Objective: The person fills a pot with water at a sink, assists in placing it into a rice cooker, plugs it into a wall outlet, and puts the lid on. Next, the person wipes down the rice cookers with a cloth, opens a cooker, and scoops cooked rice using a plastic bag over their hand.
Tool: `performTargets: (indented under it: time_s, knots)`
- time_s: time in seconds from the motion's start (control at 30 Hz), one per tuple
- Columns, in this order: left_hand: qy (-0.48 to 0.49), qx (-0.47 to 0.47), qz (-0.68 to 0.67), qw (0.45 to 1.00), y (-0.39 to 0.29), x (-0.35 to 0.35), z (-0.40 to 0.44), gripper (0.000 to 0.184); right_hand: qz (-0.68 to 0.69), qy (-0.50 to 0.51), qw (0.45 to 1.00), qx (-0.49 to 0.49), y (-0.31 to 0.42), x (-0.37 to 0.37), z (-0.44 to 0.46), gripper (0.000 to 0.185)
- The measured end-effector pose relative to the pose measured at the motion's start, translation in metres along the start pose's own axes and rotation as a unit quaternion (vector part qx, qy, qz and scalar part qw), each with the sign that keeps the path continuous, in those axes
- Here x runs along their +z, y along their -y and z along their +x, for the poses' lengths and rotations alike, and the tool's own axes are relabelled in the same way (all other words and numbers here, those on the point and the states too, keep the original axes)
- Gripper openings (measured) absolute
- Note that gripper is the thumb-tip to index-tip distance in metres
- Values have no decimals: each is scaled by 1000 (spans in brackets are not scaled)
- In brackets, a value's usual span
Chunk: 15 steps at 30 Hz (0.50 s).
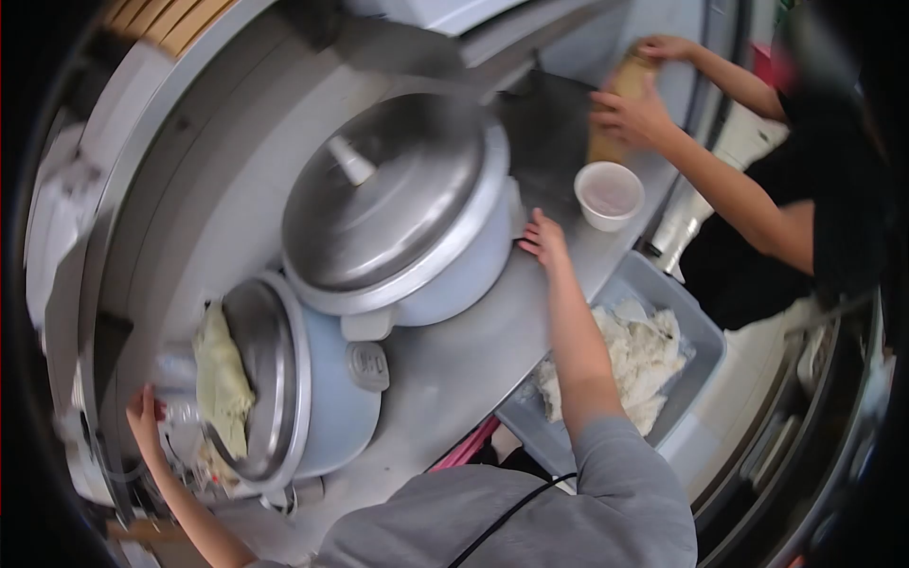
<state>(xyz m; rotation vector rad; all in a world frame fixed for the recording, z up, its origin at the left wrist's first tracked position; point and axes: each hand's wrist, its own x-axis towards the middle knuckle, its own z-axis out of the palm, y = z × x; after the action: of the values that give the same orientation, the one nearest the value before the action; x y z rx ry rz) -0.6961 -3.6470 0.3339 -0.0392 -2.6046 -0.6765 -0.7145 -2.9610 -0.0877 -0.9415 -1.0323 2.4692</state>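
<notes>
Head view: right hand [543, 239] beside lidded pot [407, 222], whitish heap [636, 364] in tub [703, 358]

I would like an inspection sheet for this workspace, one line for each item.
Surface: grey metal counter, partly covered
Job's things: large round cooker with silver metal lid; smaller, similar cooker
Clutter: pale green cloth on smaller lid; round white bowl
Hands: right hand open beside large cooker; left hand beyond smaller one, grip unclear
Cables: thin black cord across grey shirt
Surroundings: co-worker's hands on yellowish container; grey plastic tub holding whitish material
</notes>
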Motion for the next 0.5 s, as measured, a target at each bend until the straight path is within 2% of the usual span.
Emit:
performTargets:
  time_s: [0.1,0.17,0.23,0.3,0.33,0.37,0.43,0.5]
  knots:
    - [5,-33,-20,999,-17,-1,-37,27,-19,-35,999,-29,7,8,-24,66]
    - [5,-51,-43,998,-7,-8,-54,26,-15,-65,993,-100,-8,9,-40,67]
    - [-7,-59,-36,998,8,-15,-67,25,-76,-78,975,-192,-41,1,-62,68]
    - [-39,-75,-26,996,21,-23,-80,25,-197,-42,929,-312,-64,11,-107,76]
    - [-71,-92,-34,993,12,-23,-89,25,-280,-17,884,-373,-72,18,-129,81]
    - [-62,-90,-41,993,18,-29,-96,26,-352,10,827,-438,-78,28,-147,87]
    - [-76,-121,-69,987,18,-37,-113,26,-394,56,754,-522,-81,56,-170,97]
    - [-113,-151,-74,979,28,-48,-129,25,-365,64,725,-581,-94,79,-149,104]
